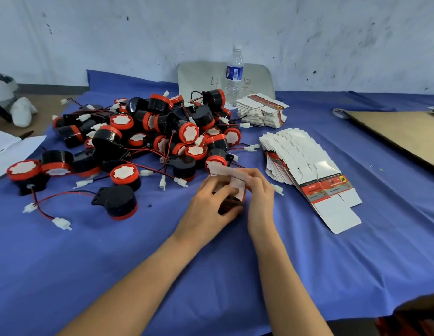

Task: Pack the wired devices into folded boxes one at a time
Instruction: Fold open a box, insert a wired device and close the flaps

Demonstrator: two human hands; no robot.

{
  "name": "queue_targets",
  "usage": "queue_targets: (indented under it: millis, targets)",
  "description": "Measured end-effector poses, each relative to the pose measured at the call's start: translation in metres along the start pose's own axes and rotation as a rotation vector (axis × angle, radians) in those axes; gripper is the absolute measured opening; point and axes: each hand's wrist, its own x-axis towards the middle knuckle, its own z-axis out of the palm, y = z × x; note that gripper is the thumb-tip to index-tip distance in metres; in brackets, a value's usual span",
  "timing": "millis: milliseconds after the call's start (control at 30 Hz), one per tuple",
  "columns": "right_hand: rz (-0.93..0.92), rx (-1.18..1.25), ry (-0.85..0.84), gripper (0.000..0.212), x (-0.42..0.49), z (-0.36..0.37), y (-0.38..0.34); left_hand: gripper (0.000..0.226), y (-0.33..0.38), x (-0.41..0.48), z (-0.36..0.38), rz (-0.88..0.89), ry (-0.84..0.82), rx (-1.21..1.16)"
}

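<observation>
2 grips are closed on 1 small box [236, 187] at the middle of the desk [162, 263], just in front of the pile of wired devices [148, 132]. The left grip [211, 204] is wrapped round the lower, darker part of the box from the left, with fingers curled under it. The right grip [259, 197] is pinched on the pale upper flap from the right. The box is blurred, so it cannot be told whether a device is fully inside, though a dark shape is seen beneath the left fingers.

The box's long axis is judged to run away from the person, tilted up toward the pile, with the flap end farthest out. The coming move turns on that end. The flap is nearer the right grip, so the tucking is judged to fall to it while the body is steadied by the left.

Counts are given as far as they can be read. About 40 black-and-red devices are heaped in the pile, the exact figure being hidden by overlap. 1 lone device [116, 202] is lying apart on the left. 2 lots of flat boxes are seen on the right: a fanned stack [305, 166] just beside the right grip and a squarer stack [259, 110] farther back. 1 water bottle [234, 76] is standing behind the latter.
</observation>
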Motion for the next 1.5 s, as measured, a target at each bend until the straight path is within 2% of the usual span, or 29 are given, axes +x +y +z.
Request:
queue_targets:
  millis: [133,200,300,500,633,767,833,900,1067,1200,1333,1500]
  targets:
    - [-0.105,-0.174,0.069,0.016,-0.003,0.004,0.004,0.035,-0.008,0.004,-0.002,0.023,-0.099,-0.106]
    - [-0.137,-0.216,0.094,0.006,-0.001,0.003,0.006,0.032,-0.008,0.005,0.001,0.029,-0.062,-0.095]
    - [-0.146,-0.253,0.104,0.010,0.002,-0.001,0.007,0.026,-0.008,0.005,0.007,0.042,0.031,-0.033]
    - [-0.184,-0.345,0.002,0.020,-0.001,-0.009,0.005,0.022,-0.006,0.002,0.006,0.013,0.132,-0.123]
    - [-0.201,-0.383,-0.093,0.025,0.000,-0.016,0.001,0.037,-0.008,0.001,0.008,-0.020,0.204,-0.105]
    - [-0.224,-0.429,-0.202,0.015,-0.004,-0.024,0.005,0.069,-0.006,0.002,0.010,-0.165,0.305,-0.229]
    - [-0.226,-0.455,-0.229,0.014,-0.005,-0.026,0.007,0.082,-0.008,0.003,0.008,-0.208,0.271,-0.273]
    - [-0.228,-0.483,-0.254,0.015,-0.004,-0.029,0.007,0.081,-0.012,0.003,0.008,-0.220,0.207,-0.274]
    - [-0.325,-0.571,-0.282,0.017,-0.006,-0.035,0.011,0.065,-0.020,0.005,0.000,-0.235,-0.015,-0.265]
    - [-0.336,-0.632,-0.292,0.021,-0.008,-0.036,0.014,0.043,-0.039,0.009,-0.025,-0.272,-0.152,-0.546]
    - [-0.412,-0.715,-0.364,0.032,-0.009,-0.038,0.013,0.042,-0.044,0.010,-0.026,-0.270,-0.113,-0.525]
    - [-0.423,-0.749,-0.361,0.031,-0.008,-0.036,0.012,0.041,-0.047,0.008,-0.023,-0.257,-0.083,-0.517]
